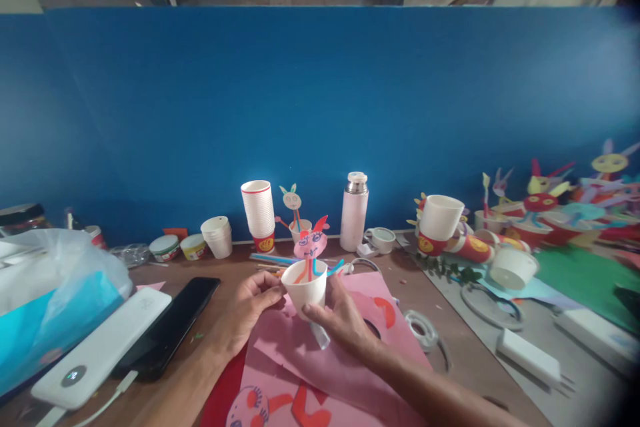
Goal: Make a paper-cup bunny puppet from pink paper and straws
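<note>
Where the white cup (304,293) is held between the left hand (249,307) and the right hand (345,318), neither nearer, its pink figure (310,246) is pointed upright above the counter (210,313).

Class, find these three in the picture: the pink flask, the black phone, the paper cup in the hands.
Pink flask (355,217): head view, middle of its body.
Black phone (173,321): head view, dark screen.
Paper cup (304,293): head view, outer wall.
</note>
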Motion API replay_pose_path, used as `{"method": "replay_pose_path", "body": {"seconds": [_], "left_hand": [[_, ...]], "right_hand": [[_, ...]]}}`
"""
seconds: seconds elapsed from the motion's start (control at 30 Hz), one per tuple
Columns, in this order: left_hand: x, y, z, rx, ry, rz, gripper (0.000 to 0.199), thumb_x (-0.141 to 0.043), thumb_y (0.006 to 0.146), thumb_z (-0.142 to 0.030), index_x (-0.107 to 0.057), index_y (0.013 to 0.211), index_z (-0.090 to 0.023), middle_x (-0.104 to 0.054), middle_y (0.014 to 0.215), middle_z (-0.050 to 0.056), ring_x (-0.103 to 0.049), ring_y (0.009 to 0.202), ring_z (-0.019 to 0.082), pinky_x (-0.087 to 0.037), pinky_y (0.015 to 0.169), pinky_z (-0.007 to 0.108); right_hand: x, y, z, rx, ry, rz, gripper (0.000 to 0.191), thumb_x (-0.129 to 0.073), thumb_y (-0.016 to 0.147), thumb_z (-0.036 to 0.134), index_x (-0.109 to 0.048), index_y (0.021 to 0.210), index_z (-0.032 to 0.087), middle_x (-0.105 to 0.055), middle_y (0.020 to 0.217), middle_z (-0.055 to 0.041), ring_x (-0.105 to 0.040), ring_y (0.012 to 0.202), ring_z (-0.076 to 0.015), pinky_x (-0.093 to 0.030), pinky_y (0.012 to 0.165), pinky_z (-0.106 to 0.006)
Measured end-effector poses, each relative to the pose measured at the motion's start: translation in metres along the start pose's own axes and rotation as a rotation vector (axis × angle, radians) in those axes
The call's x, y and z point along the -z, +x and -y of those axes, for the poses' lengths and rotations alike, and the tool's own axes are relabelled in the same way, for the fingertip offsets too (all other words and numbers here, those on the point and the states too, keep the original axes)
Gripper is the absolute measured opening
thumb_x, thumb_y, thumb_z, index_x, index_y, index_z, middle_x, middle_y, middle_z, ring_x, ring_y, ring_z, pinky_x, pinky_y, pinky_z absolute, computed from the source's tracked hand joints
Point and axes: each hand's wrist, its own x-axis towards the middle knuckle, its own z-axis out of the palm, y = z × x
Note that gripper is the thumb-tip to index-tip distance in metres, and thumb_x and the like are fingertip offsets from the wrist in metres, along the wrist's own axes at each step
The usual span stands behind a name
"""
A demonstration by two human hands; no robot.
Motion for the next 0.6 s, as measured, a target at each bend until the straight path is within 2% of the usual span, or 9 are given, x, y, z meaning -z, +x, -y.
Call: {"method": "replay_pose_path", "body": {"seconds": [0.13,0.27,0.43,0.6], "left_hand": [[0.0,0.0,0.0,0.002,-0.051,-0.038,0.015,-0.066,0.067,-0.021,-0.054,0.06,-0.014,-0.063,0.06,0.001,-0.057,0.059,0.011,-0.042,0.062,0.022],[0.004,0.002,0.003,0.049,-0.122,-0.063,0.015,-0.066,0.064,-0.018,-0.053,0.059,-0.014,-0.067,0.068,0.003,-0.061,0.064,0.013,-0.045,0.067,0.026],[0.01,0.008,0.008,0.084,-0.204,-0.07,0.016,-0.066,0.061,-0.015,-0.051,0.056,-0.014,-0.067,0.072,0.004,-0.062,0.064,0.015,-0.047,0.068,0.03],[0.005,0.008,0.007,0.077,-0.222,-0.11,0.018,-0.069,0.058,-0.016,-0.051,0.056,-0.014,-0.067,0.071,0.004,-0.06,0.057,0.012,-0.048,0.063,0.028]], "right_hand": [[0.0,0.0,-0.006,0.023,-0.023,-0.013,0.05,-0.064,0.07,0.043,-0.045,0.109,0.019,-0.056,0.103,-0.0075,-0.054,0.089,-0.0206,-0.043,0.075,-0.031],[0.001,0.002,-0.011,0.021,-0.036,-0.017,0.049,-0.065,0.07,0.043,-0.045,0.107,0.018,-0.057,0.101,-0.0068,-0.054,0.089,-0.0206,-0.042,0.074,-0.031],[0.0,0.001,-0.008,-0.004,0.008,0.014,0.047,-0.063,0.072,0.043,-0.044,0.107,0.018,-0.057,0.099,-0.0062,-0.055,0.087,-0.0201,-0.043,0.072,-0.03],[0.0,0.001,-0.004,-0.044,0.035,0.005,0.04,-0.061,0.074,0.042,-0.046,0.101,0.017,-0.057,0.094,-0.0056,-0.054,0.084,-0.0191,-0.043,0.07,-0.029]]}}
